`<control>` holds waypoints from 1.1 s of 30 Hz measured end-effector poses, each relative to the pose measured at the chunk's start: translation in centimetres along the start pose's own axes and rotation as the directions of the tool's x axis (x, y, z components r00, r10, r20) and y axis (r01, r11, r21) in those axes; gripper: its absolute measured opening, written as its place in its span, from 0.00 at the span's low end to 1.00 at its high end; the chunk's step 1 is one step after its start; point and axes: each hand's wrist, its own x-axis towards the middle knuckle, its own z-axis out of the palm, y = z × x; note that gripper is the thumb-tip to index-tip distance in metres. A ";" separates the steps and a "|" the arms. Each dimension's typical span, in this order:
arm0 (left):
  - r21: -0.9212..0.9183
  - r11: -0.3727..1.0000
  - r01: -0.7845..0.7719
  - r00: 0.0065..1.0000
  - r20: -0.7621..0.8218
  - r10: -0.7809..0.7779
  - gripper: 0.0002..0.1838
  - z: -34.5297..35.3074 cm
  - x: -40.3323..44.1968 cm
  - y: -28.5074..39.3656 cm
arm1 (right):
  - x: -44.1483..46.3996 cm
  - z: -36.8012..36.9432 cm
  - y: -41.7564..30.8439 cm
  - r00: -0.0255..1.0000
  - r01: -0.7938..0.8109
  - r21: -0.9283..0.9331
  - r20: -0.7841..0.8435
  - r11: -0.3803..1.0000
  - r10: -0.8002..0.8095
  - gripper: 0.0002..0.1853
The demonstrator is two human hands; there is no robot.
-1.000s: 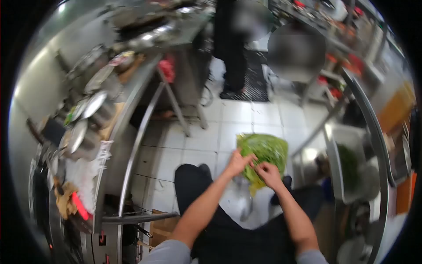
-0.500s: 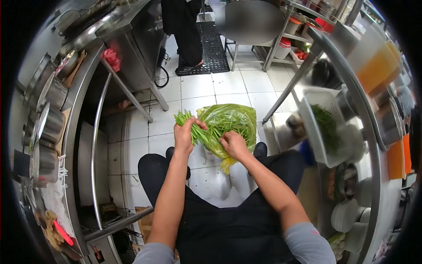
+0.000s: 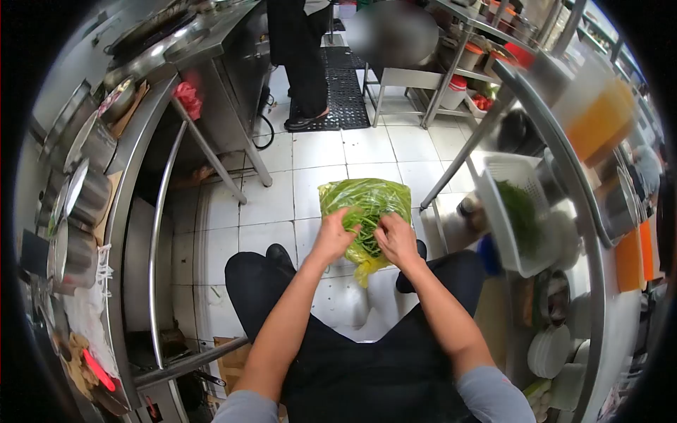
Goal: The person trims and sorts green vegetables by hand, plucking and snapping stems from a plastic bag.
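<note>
Left hand (image 3: pixel 335 238), with its stems, has shifted from beyond the left edge of the yellow bag (image 3: pixel 367 189) to inside it; blur leaves me unable to tell its grip. Right hand (image 3: pixel 396 241) bends its fingers at the green stems (image 3: pixel 368 243); closure unclear. I advise light pinches. Bag sits above white floor (image 3: pixel 264 211), right of the counter's (image 3: pixel 135 166) edge.

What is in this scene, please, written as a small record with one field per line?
Left hand: at the bag, grip unclear
Right hand: at the stalks, grip unclear
Bag: yellow-green, see-through plastic, in front of the person
Stalks: green, thin, visible between the hands
Basket: white, at the person's right, holding greens
Floor: white tiles
</note>
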 end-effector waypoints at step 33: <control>-0.583 0.811 0.044 0.981 -0.130 -0.146 0.07 -1.5 0.8 0.2 | 0.3 2.8 2.5 0.976 -0.205 0.521 0.170 0.829 0.134 0.13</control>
